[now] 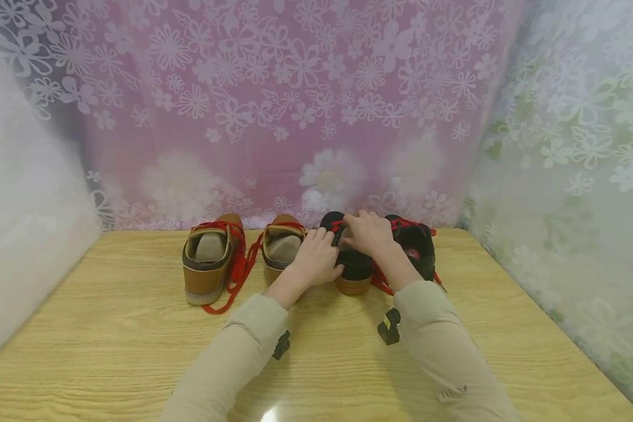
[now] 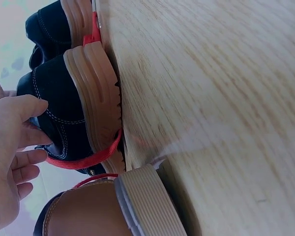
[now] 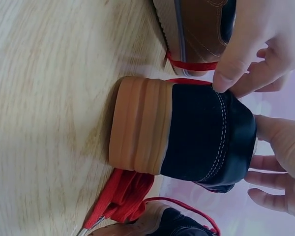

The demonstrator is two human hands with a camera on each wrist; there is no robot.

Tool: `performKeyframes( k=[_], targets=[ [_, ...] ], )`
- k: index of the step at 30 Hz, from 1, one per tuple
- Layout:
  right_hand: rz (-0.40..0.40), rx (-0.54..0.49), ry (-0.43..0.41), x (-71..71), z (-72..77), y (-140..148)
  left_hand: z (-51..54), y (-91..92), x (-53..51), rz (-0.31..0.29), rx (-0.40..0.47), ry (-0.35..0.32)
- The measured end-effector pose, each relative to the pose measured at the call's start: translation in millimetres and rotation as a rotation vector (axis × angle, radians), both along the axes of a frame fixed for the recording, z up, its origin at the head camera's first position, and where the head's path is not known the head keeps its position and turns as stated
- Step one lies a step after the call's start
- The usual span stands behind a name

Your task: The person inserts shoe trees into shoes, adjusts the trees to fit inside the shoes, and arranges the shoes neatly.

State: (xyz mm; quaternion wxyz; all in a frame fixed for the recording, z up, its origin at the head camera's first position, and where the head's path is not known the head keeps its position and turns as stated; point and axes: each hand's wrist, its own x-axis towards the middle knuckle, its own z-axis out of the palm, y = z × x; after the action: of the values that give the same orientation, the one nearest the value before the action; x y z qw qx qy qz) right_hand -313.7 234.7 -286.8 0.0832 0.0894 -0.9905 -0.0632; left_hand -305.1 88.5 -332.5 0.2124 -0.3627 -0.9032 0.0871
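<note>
4 lace-up shoes in a row on the wood-grain counter [image 1: 137, 328], upright, heels twd the person. L pair tan: outer tan shoe [image 1: 203, 282] & inner tan shoe [image 1: 272, 265]. R pair black: inner black shoe [image 1: 353, 266] & outer black shoe [image 1: 427, 258]. Work's at the inner black shoe, i.e. 3rd from L, sole down on the counter.

L hand [image 1: 313, 258]: thumb + forefinger at that shoe's collar, other fingers loosely bent, nothing in them that I can see; prob. steadying it, but can't tell if it's a real pinch. R hand [image 1: 371, 231]: over the shoe's mouth, fingers part-spread & bent at the rim; can't tell what, if anything, they've got hold of, as tips are partly hidden.

Progress, my read: both tan shoes look done, each w/ a beige insert [image 1: 211, 247] showing inside (exact type unclear). Inner black shoe seems mid-job; whether its insert is fully in, can't tell. Outer black shoe prob. left to do: dark inside, just a red patch [image 1: 413, 253] visible, no beige. Red laces [image 1: 241, 266] look undone, w/ loose ends on the counter btwn shoes, so any tying isn't done yet.
</note>
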Motion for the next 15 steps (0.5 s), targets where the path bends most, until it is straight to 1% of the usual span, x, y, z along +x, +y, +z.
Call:
performKeyframes(
  k=[6, 10, 15],
  targets=[
    [-0.005, 0.015, 0.018, 2.2, -2.0, -1.9, 0.1, 0.2, 0.9, 0.009, 0.004, -0.02],
    [-0.011, 0.014, 0.048, 3.5, -2.9, -4.4, 0.1, 0.5, 1.0, 0.006, 0.01, -0.012],
    [-0.011, 0.009, 0.063, 5.9, -4.9, -6.7, -0.9, 0.5, 1.5, 0.003, 0.014, 0.001]
  ],
)
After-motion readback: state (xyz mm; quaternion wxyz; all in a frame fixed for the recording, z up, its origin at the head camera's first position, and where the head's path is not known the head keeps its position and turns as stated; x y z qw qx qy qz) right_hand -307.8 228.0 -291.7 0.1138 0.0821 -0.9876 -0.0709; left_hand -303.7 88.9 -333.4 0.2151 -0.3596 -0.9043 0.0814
